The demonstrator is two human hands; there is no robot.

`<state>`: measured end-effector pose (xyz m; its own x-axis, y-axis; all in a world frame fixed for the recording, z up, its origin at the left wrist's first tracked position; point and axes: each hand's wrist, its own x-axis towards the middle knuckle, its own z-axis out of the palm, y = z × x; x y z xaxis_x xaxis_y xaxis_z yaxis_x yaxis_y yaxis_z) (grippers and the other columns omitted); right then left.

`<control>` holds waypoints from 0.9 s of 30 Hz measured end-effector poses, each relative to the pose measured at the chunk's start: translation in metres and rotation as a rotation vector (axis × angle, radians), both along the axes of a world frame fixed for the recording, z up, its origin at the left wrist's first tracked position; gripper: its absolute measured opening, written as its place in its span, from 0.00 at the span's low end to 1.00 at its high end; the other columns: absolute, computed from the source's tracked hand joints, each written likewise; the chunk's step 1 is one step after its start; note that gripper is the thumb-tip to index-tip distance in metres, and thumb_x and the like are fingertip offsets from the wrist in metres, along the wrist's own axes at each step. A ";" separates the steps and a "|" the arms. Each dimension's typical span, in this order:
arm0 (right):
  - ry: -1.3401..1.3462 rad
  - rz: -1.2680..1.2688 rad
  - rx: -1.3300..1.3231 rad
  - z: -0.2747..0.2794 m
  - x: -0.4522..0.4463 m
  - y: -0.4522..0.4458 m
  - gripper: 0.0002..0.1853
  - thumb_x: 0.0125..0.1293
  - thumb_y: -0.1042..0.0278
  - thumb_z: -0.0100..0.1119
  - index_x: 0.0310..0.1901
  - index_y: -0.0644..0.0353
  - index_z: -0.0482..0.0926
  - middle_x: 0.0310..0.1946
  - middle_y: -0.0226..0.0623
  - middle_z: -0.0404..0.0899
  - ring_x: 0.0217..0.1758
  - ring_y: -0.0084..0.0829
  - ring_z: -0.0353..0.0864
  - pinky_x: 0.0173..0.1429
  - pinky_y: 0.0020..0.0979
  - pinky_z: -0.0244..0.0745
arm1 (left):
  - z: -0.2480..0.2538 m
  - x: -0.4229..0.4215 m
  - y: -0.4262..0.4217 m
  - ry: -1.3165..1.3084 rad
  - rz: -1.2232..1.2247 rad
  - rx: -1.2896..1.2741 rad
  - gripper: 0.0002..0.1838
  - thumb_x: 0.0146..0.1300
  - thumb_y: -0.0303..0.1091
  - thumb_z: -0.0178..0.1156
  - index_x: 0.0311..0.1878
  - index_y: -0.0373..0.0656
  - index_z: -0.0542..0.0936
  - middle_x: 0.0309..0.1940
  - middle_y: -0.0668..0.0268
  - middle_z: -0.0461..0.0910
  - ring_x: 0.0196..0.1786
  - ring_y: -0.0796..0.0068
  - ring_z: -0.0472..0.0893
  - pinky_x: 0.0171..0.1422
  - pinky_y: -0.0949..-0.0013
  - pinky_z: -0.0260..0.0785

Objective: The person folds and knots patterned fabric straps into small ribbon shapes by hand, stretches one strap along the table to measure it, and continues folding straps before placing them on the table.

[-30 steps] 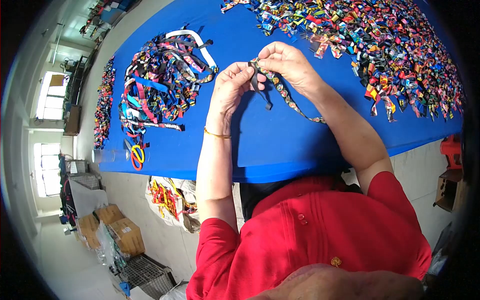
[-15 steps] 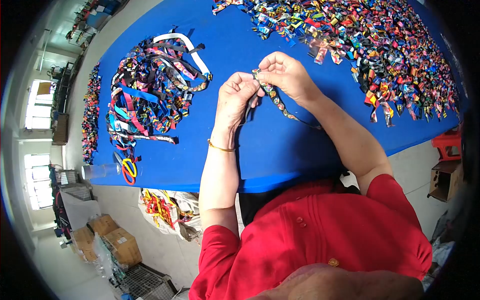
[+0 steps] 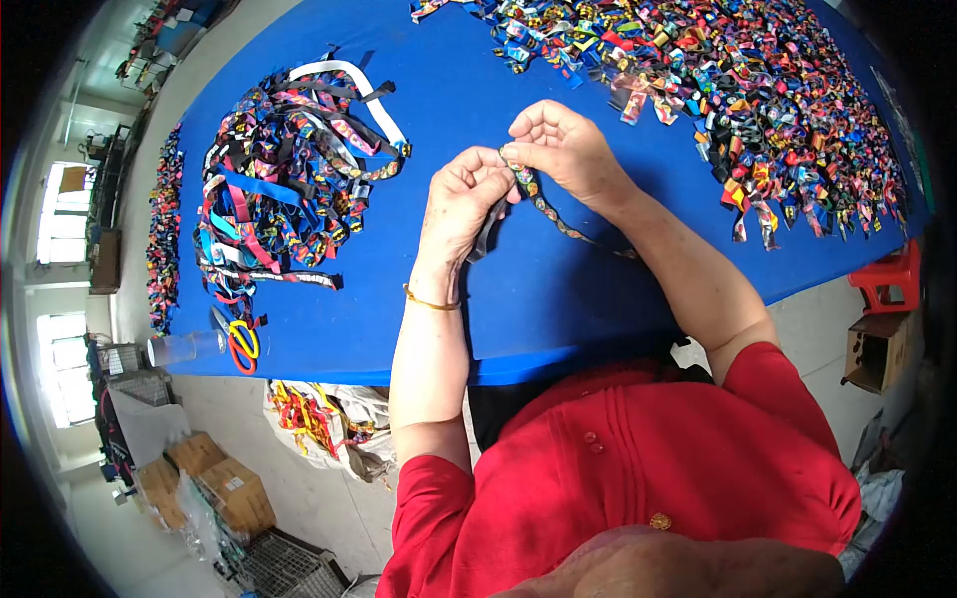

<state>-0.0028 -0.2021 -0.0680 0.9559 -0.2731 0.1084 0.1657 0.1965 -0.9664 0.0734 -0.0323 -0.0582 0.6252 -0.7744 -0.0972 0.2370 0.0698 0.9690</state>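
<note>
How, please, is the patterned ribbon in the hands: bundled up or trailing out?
Trailing out: from the fingers of the left hand and right hand, the patterned ribbon curves toward the right forearm, over the blue table.

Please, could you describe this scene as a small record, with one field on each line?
left hand: left hand pinching, dark strip end hanging below
right hand: right hand pinching a narrow, dark, multicoloured patterned strap, fingertips close to the left hand's
surface: blue-covered table
pile, left: long multicoloured fabric straps, tangled
pile, right: short multicoloured fabric pieces
tool: scissors with red and yellow handles, beside a clear cylindrical container
below table edge: whitish sack with red and yellow strips
unclear: whether strip end and strap are one piece
</note>
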 end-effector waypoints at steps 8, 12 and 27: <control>-0.028 0.042 -0.049 -0.002 -0.001 -0.002 0.09 0.68 0.77 0.65 0.47 0.64 0.76 0.38 0.33 0.83 0.42 0.20 0.83 0.48 0.23 0.80 | 0.002 -0.002 0.001 0.095 -0.008 -0.061 0.04 0.69 0.29 0.64 0.40 0.40 0.80 0.26 0.68 0.82 0.24 0.84 0.76 0.29 0.80 0.69; -0.048 0.024 -0.028 -0.006 0.001 0.000 0.09 0.69 0.74 0.65 0.47 0.64 0.77 0.38 0.31 0.82 0.41 0.19 0.82 0.47 0.22 0.79 | -0.003 0.000 0.001 0.058 0.021 -0.057 0.06 0.67 0.30 0.68 0.40 0.40 0.81 0.27 0.69 0.82 0.25 0.84 0.77 0.30 0.81 0.69; -0.051 0.000 -0.144 -0.005 0.000 0.002 0.09 0.71 0.72 0.61 0.48 0.66 0.78 0.36 0.32 0.83 0.36 0.18 0.80 0.41 0.22 0.77 | -0.001 0.002 0.004 0.045 0.066 -0.092 0.05 0.69 0.25 0.63 0.44 0.34 0.81 0.35 0.63 0.85 0.35 0.80 0.81 0.42 0.77 0.73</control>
